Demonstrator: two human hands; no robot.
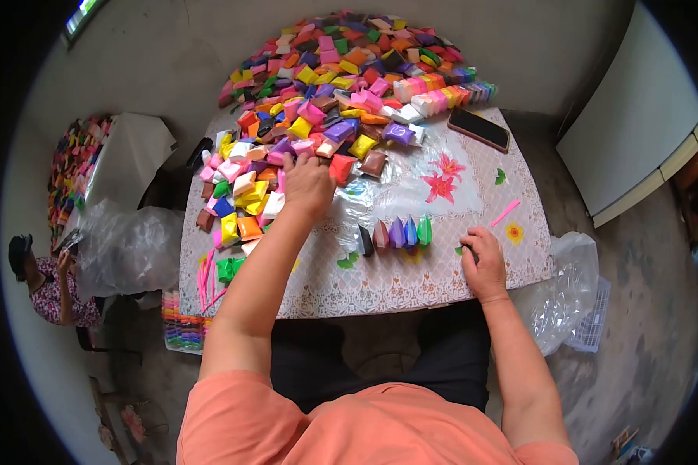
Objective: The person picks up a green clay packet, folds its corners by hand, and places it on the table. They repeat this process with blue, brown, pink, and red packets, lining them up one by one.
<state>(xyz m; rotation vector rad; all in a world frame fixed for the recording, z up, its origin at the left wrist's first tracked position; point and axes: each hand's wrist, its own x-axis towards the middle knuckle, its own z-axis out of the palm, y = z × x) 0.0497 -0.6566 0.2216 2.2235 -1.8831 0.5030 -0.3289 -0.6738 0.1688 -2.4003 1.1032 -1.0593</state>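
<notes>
My left hand [309,188] reaches into the near side of a large heap of small coloured packets [306,75]. Its fingers are apart and touch the packets, beside a red packet [341,168]; none is clearly gripped. On the tablecloth [318,291], my right hand [485,265] rests with fingers curled in. Something small and dark shows between its thumb and fingers, too little to name. Between my hands stands a short row of several packets on edge, from a black packet [365,241] on the left to a green packet [424,230] on the right.
A phone [478,129] lies at the back right, near bundled packets [442,99]. Pink strips [506,212] lie on both sides. Plastic bags [562,287] hang by the right edge. At far left, another person [58,287] sits by a second packet heap [77,163].
</notes>
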